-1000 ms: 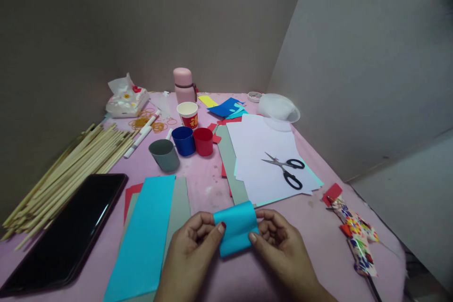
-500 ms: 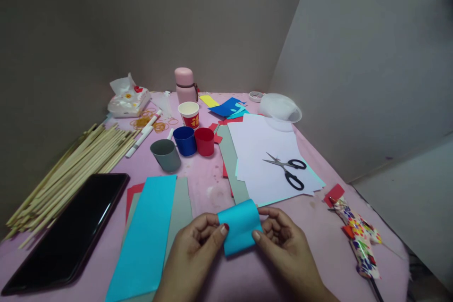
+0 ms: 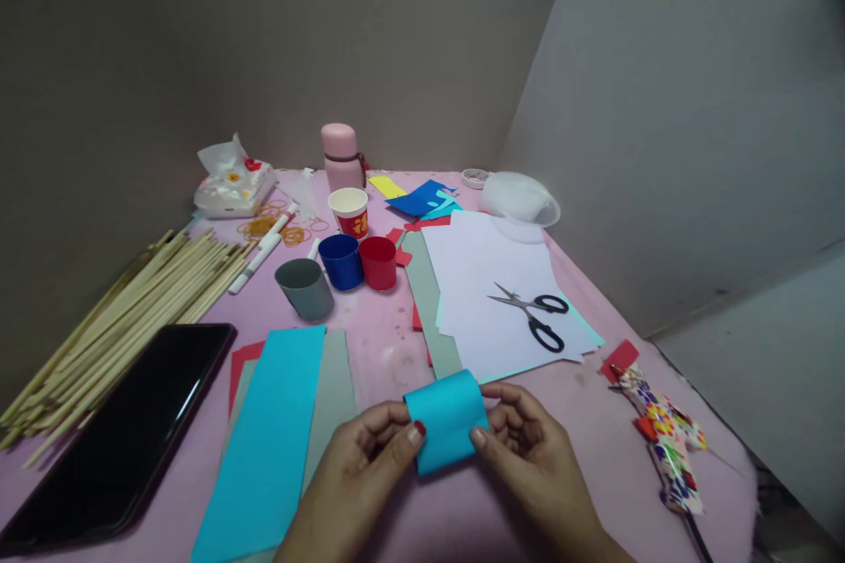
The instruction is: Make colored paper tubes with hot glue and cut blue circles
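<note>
Between my two hands a strip of bright blue paper [image 3: 447, 422] is curled into a loop above the near part of the table. My left hand [image 3: 370, 449] pinches its left edge, thumb in front and fingers behind. On the right edge, my right hand [image 3: 528, 449] is closed the same way, its thumb on the front of the paper. To the left lies a flat blue paper strip [image 3: 268, 440] on top of grey strips. Rolled paper rings stand beyond: a grey one [image 3: 304, 290], a blue one [image 3: 341, 262] and a red one [image 3: 378, 263].
Scissors [image 3: 529, 312] lie on white paper sheets [image 3: 492, 268]. A glue gun [image 3: 670, 440] rests at the right edge. Leftward are a black phone [image 3: 125, 440] and wooden sticks [image 3: 132, 317]. A paper cup [image 3: 349, 213], pink flask [image 3: 341, 158] and tissue pack [image 3: 234, 189] stand farther back.
The whole view has shifted slightly, so the table items sit a little farther left. Both hands keep the same hold on the curled blue paper.
</note>
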{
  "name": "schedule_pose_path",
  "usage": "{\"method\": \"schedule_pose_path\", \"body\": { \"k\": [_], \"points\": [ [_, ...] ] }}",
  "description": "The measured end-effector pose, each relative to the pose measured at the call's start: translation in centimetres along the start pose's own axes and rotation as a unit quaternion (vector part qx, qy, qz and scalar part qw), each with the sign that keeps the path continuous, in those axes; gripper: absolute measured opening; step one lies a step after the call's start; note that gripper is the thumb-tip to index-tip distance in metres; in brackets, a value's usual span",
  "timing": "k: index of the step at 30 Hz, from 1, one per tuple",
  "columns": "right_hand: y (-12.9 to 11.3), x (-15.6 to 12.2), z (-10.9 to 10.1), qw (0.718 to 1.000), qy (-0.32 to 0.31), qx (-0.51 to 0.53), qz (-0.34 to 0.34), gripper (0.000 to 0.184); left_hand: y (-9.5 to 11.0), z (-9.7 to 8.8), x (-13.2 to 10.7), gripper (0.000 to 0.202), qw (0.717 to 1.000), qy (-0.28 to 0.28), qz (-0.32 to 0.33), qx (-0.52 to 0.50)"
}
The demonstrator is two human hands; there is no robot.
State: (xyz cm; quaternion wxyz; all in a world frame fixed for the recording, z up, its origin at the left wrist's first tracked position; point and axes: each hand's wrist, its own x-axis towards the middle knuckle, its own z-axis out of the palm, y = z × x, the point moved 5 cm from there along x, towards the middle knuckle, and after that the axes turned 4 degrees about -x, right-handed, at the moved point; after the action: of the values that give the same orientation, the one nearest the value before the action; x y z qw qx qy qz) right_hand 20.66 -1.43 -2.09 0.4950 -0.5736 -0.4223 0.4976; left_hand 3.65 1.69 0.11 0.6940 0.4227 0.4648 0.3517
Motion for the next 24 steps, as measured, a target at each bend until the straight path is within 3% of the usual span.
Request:
{"method": "schedule_pose_path", "body": {
  "k": [3,9,24],
  "points": [
    [0.12,-0.04,0.07,1.000,-0.008,-0.005,-0.012,0.037,-0.34,-0.48,0.06,0.029,0.999,0.044,-0.012,0.003],
    [0.01,-0.42,-0.03,0.999,-0.002,0.000,-0.049,0.040,-0.19,-0.78,0.01,0.033,0.997,0.067,0.005,0.049],
    [-0.12,-0.18,-0.16,0.999,-0.006,0.041,-0.018,0.042,0.31,-0.71,-0.20,0.030,0.990,0.034,0.027,0.134]
  ]
}}
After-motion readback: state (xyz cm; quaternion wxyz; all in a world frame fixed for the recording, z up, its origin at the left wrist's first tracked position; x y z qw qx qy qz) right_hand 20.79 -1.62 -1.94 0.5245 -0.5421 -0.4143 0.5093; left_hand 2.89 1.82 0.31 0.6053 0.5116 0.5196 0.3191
